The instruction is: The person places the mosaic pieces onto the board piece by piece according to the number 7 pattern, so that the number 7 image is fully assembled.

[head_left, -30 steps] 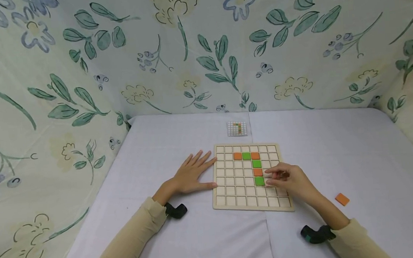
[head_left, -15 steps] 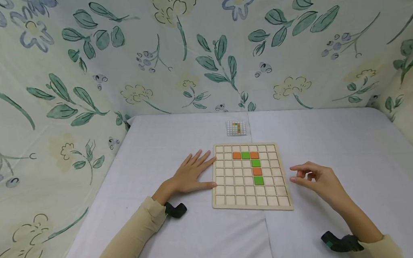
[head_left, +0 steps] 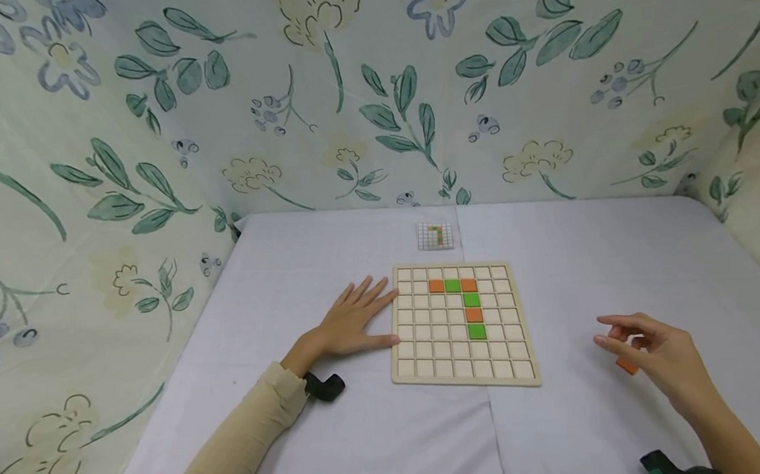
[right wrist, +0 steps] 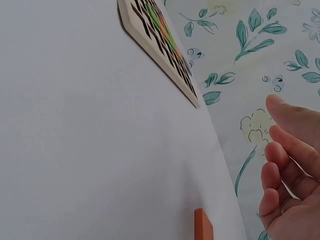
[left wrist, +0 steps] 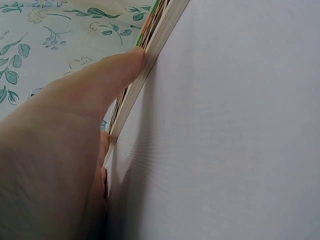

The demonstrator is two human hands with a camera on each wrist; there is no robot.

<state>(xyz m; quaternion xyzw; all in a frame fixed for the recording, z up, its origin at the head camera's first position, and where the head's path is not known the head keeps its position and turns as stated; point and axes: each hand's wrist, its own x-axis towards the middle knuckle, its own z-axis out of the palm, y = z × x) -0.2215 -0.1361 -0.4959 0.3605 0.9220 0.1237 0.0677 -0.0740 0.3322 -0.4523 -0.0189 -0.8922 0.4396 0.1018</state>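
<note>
A wooden grid board (head_left: 431, 371) lies flat on the table, with several orange and green square tiles (head_left: 471, 300) set in its cells in the shape of a 7. Spread at the board's left edge, my left hand (head_left: 343, 322) touches the rim with thumb and fingertips; the left wrist view shows the thumb (left wrist: 125, 65) on that edge. To the right of the board, my right hand (head_left: 660, 352) hovers over a loose orange tile (head_left: 627, 366), partly hiding it. Its fingers are loosely bent and hold nothing. In the right wrist view the orange tile (right wrist: 202, 225) stays apart from the hand.
A small card (head_left: 435, 236) printed with a grid and a coloured 7 pattern lies behind the board. White cloth (head_left: 304, 459) covers the table. Flowered fabric (head_left: 344, 121) hangs at the back and sides. Each wrist wears a black camera mount (head_left: 325, 386).
My right hand has moved off the board to the right and toward me, and is now above the loose orange tile. The left hand and the board have stayed put.
</note>
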